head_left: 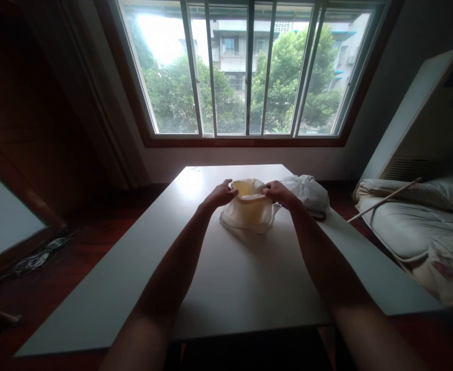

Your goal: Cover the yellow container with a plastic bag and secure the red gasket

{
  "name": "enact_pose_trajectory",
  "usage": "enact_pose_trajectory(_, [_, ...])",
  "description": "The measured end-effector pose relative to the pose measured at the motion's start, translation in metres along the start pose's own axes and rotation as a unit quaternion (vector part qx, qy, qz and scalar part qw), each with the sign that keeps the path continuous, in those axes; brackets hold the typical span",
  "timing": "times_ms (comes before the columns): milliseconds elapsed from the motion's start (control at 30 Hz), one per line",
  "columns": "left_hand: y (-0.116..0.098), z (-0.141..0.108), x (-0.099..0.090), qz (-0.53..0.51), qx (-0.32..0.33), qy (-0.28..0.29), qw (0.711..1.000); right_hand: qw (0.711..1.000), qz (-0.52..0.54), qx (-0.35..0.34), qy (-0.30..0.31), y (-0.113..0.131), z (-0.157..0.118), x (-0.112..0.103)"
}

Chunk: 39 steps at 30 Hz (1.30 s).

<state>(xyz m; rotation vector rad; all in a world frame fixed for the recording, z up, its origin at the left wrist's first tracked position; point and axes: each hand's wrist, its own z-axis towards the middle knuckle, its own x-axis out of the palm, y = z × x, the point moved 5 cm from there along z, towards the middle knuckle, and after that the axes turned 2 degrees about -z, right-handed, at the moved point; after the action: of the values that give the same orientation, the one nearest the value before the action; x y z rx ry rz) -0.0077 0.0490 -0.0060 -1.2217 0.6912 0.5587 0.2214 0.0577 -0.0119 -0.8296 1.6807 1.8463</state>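
Left hand (224, 193) pinches the near-left rim of a translucent plastic bag (247, 214), fingers closed on its edge, while the right hand (279, 192) grips the opposite side of that rim, so the bag sits directly between the two hands with its mouth open upward and a yellowish inside showing. It's standing on the white table (211, 268), loose plastic spreading around its base, and just beyond the right hand lies a bulging white bag (307, 193), on the side of the table toward the padded cushion (400, 221), below the window (249, 72).
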Motion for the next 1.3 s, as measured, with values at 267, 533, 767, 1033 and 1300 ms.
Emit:
enact_pose_trajectory(267, [-0.022, -0.011, -0.020, -0.021, 0.141, -0.083, 0.986, 0.978, -0.126, -0.158, -0.058, 0.017, -0.005, -0.009])
enact_pose_trajectory(533, [-0.036, -0.017, -0.018, -0.018, 0.161, -0.099, 0.982, 0.933, -0.204, -0.237, -0.177, 0.042, -0.030, -0.018])
enact_pose_trajectory(767, [-0.045, -0.022, -0.013, 0.012, 0.211, -0.116, 0.970, 0.924, -0.236, -0.249, -0.166, 0.042, -0.030, -0.013])
enact_pose_trajectory(1033, [-0.038, -0.016, -0.008, 0.073, 0.213, -0.138, 0.964, 0.940, -0.171, -0.258, -0.141, 0.035, -0.023, -0.013])
enact_pose_trajectory(1300, [-0.044, -0.025, -0.013, 0.087, 0.153, -0.076, 0.981, 0.965, -0.122, -0.204, -0.109, 0.017, -0.013, -0.022])
